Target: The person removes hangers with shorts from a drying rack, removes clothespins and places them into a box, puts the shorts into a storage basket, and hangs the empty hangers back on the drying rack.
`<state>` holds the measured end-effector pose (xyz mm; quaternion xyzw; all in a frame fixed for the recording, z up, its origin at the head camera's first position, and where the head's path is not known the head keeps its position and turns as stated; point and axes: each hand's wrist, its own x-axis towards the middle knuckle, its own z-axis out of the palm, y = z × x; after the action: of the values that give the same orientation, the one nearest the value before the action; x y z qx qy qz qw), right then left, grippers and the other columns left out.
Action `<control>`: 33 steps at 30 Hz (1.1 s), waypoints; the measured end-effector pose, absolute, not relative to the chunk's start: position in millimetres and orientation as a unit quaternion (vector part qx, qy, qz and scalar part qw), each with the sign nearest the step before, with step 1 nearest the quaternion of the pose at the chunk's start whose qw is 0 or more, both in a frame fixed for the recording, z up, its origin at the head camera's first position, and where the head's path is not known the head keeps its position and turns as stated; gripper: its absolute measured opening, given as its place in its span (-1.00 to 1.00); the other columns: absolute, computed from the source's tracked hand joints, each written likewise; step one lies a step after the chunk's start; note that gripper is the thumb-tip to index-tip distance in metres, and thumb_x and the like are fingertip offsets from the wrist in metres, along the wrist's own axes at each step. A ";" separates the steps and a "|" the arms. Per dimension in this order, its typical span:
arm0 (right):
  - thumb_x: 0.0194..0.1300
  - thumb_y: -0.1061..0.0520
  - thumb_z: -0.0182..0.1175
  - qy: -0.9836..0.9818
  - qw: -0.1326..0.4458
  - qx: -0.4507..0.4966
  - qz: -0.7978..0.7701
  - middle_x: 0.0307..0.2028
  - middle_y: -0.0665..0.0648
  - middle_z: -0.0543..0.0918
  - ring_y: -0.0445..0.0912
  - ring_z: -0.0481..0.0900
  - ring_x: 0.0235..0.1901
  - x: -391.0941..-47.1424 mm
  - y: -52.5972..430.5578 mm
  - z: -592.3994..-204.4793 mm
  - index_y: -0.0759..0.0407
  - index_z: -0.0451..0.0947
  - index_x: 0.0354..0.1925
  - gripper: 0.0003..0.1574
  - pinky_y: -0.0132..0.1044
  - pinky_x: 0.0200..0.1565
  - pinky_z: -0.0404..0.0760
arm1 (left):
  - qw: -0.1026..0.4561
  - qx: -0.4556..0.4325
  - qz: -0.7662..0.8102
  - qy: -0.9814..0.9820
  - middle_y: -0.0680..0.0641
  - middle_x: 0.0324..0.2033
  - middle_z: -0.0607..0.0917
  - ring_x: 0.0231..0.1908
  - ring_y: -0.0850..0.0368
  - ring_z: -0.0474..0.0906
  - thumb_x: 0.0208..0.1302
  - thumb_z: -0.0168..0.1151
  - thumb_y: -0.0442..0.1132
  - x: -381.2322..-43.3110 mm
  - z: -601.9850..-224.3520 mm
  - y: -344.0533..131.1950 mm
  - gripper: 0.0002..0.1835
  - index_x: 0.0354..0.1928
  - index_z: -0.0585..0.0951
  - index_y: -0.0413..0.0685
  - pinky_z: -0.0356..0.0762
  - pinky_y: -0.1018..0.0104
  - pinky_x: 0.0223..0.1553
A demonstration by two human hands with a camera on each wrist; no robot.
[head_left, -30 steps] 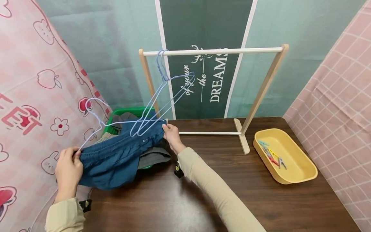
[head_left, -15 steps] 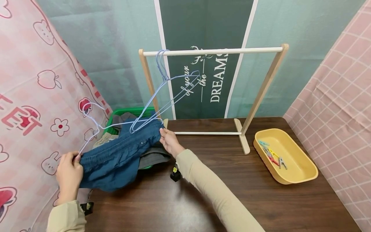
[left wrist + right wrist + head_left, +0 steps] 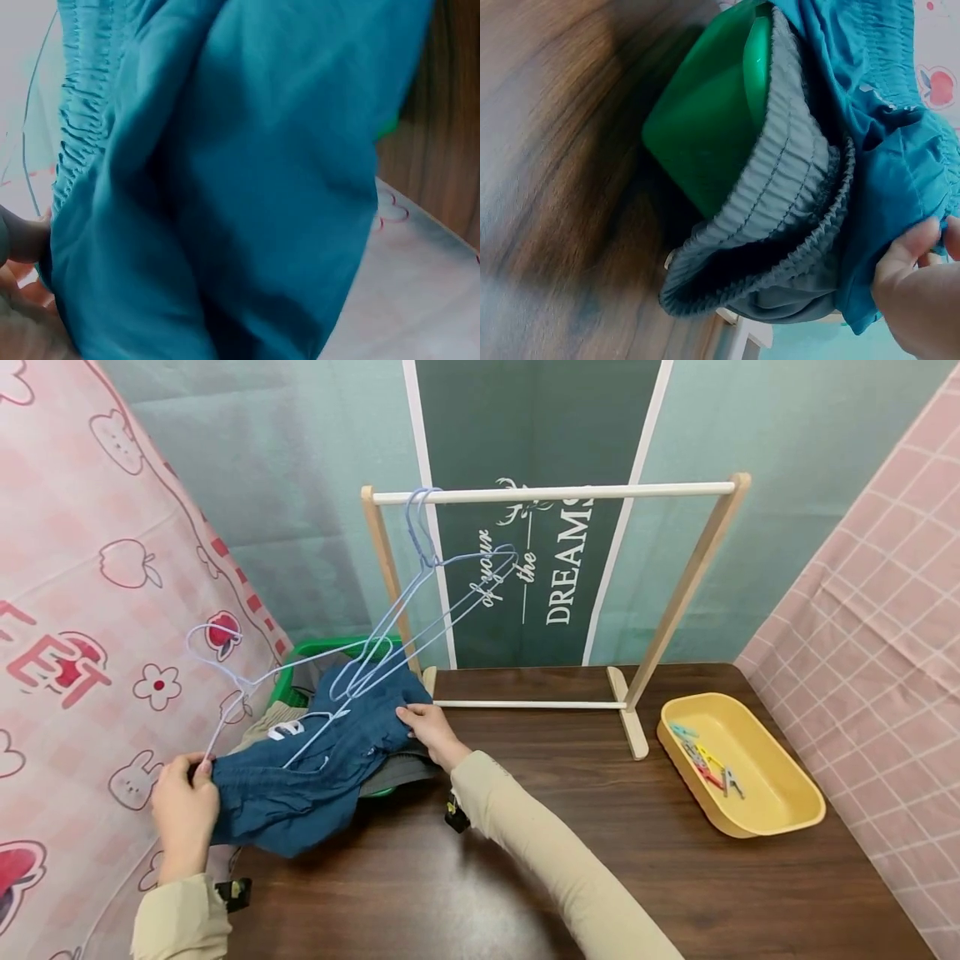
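My left hand (image 3: pixel 183 806) pinches one end of the gathered waistband of blue pants (image 3: pixel 300 802), together with the lower left corner of a lavender wire hanger (image 3: pixel 240 683). The hanger leans over the pants; its right arm sticks up clear of the cloth, and its bottom bar runs down into the waistband. My right hand (image 3: pixel 431 731) holds the waistband near its other end, thumb against fingers, as the right wrist view also shows. A white drawstring (image 3: pixel 285 729) lies loose at the waist. In the left wrist view the pants' cloth (image 3: pixel 262 150) hangs down and covers most of the picture.
Behind the pants stands a green basket (image 3: pixel 352 645) of clothes, with grey pants (image 3: pixel 772 180) draped over its rim. Lavender hangers (image 3: pixel 429 560) hang at the left end of a wooden rack (image 3: pixel 555 492). At right, a yellow basin (image 3: pixel 765 777) contains several clothespins (image 3: pixel 701 756).
The hanger's right end has come up and away from my right hand, and its hook has tipped left. My right hand has moved a little left and down, and the waistband has slackened.
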<state>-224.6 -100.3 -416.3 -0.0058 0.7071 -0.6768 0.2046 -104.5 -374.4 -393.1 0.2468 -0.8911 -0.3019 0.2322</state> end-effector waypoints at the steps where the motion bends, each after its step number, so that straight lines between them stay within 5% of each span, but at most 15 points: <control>1: 0.45 0.17 -0.01 0.700 0.203 -0.008 -0.685 0.28 0.34 0.41 0.12 0.49 0.17 -226.9 -101.3 -421.1 0.40 0.32 0.28 -0.48 -0.18 0.08 0.57 | 0.229 0.249 -0.307 -0.890 -0.45 -0.04 0.49 0.06 -0.44 0.35 0.45 -0.14 -0.29 -106.0 -392.7 -372.8 -0.67 0.01 0.49 -0.42 0.22 -0.21 0.10; 13: 0.33 0.31 0.11 0.676 0.188 -0.023 -0.712 0.12 0.42 0.47 0.18 0.48 0.15 -235.0 -103.5 -437.6 0.37 0.36 0.22 -0.50 -0.16 0.16 0.54 | 0.187 0.276 -0.397 -0.855 -0.44 0.05 0.49 0.09 -0.32 0.38 0.46 -0.18 -0.16 -132.0 -390.0 -356.4 -0.58 0.10 0.42 -0.39 0.28 -0.08 0.11; 17: 0.32 0.32 0.11 0.682 0.182 -0.035 -0.708 0.11 0.41 0.49 0.16 0.48 0.14 -236.6 -100.3 -439.9 0.41 0.39 0.19 -0.52 -0.18 0.15 0.55 | 0.100 0.294 -0.517 -0.798 -0.02 -0.08 0.48 -0.05 0.20 0.34 0.48 -0.21 -0.09 -141.6 -384.0 -354.8 -0.63 0.08 0.43 -0.18 0.23 0.32 0.09; 21: 0.31 0.33 0.11 0.672 0.188 -0.044 -0.715 0.10 0.42 0.50 0.12 0.54 0.10 -240.3 -95.9 -444.6 0.44 0.39 0.18 -0.52 -0.18 0.15 0.55 | 0.056 0.291 -0.660 -0.690 0.42 -0.32 0.48 -0.17 0.53 0.29 0.48 -0.13 -0.13 -149.9 -376.8 -352.8 -0.83 -0.22 0.48 0.22 0.14 0.59 0.04; 24: 0.32 0.33 0.10 0.660 0.205 -0.048 -0.721 0.13 0.43 0.49 0.09 0.55 0.09 -242.6 -91.6 -446.6 0.45 0.38 0.19 -0.51 -0.15 0.18 0.53 | 0.074 0.280 -0.710 -0.642 0.45 -0.47 0.52 -0.28 0.55 0.36 0.46 -0.09 -0.20 -155.1 -375.3 -348.1 -0.80 -0.33 0.48 0.22 0.22 0.66 -0.10; 28: 0.33 0.31 0.10 0.654 0.223 -0.047 -0.722 0.15 0.40 0.49 0.04 0.57 0.08 -245.3 -83.9 -447.3 0.44 0.39 0.18 -0.54 -0.12 0.19 0.51 | 0.109 0.275 -0.694 -0.656 0.40 -0.52 0.52 -0.33 0.52 0.40 0.47 -0.11 -0.14 -161.5 -377.5 -340.9 -0.87 -0.25 0.43 0.11 0.32 0.69 -0.23; 33: 0.32 0.35 0.07 0.655 0.192 -0.033 -0.730 0.04 0.38 0.55 -0.11 0.60 -0.13 -254.2 -68.3 -450.2 0.50 0.42 0.11 -0.60 -0.02 0.19 0.49 | 0.150 0.271 -0.682 -0.662 0.40 -0.54 0.51 -0.28 0.46 0.37 0.49 -0.14 -0.11 -166.7 -380.8 -333.1 -0.82 -0.27 0.44 0.10 0.30 0.67 -0.21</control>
<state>-254.2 -68.3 -450.2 -0.0334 0.6546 -0.7304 0.1922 -166.7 -333.1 -380.8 0.2708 -0.6623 -0.6822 0.1505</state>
